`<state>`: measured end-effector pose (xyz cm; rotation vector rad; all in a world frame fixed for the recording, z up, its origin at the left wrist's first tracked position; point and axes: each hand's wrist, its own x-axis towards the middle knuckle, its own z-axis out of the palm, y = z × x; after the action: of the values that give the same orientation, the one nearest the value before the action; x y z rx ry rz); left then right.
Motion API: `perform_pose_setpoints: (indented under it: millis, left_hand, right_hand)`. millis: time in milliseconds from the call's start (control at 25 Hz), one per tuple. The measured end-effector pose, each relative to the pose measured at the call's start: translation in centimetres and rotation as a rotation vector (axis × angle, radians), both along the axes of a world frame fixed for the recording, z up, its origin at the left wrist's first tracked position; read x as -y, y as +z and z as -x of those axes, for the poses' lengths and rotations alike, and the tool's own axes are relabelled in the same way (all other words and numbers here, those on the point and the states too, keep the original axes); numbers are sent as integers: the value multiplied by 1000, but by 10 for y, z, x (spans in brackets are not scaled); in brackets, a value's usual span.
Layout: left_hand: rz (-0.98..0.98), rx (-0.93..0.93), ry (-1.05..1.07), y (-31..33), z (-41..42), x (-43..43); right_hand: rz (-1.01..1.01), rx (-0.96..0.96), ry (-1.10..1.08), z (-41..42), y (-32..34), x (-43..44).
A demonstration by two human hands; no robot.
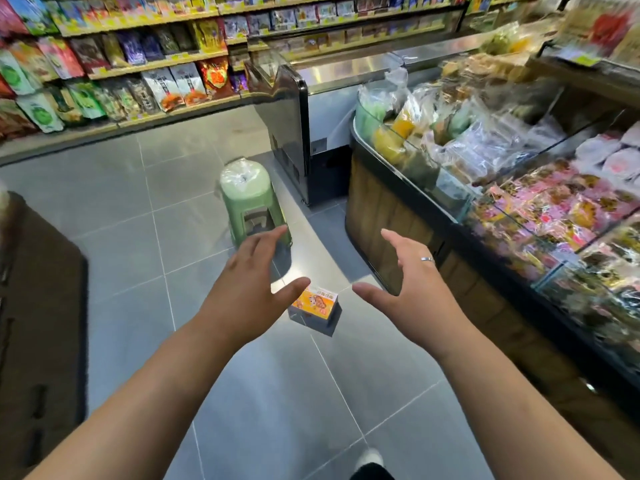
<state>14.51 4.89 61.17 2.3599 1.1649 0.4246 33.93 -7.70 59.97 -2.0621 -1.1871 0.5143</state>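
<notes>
A small cardboard box (314, 305) with an orange printed top sits on the grey tiled floor of a shop aisle. Both my arms reach forward above it. My left hand (252, 282) hovers to the box's left with fingers spread and holds nothing. My right hand (408, 285), with a ring on one finger, hovers to the box's right, fingers spread and empty. Neither hand touches the box.
A green plastic stool (252, 202) wrapped in film stands just beyond the box. A display counter (398, 209) of wrapped snacks runs along the right. A freezer cabinet (294, 133) stands behind the stool. Snack shelves (104, 74) line the back; a dark cabinet (38, 306) is at left.
</notes>
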Motion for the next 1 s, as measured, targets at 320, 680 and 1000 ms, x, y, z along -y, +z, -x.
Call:
perform_pose_setpoints:
  millis: [320, 680, 1000]
  left_hand:
    - [-6, -4, 11, -24, -85, -153]
    - [82, -46, 24, -77, -141, -293]
    - [146, -140, -185, -160, -170, -420]
  right_hand:
    - [51, 36, 11, -87, -21, -156]
    - [163, 39, 1, -149, -65, -291]
    - [240, -41, -234, -141, -155, -378]
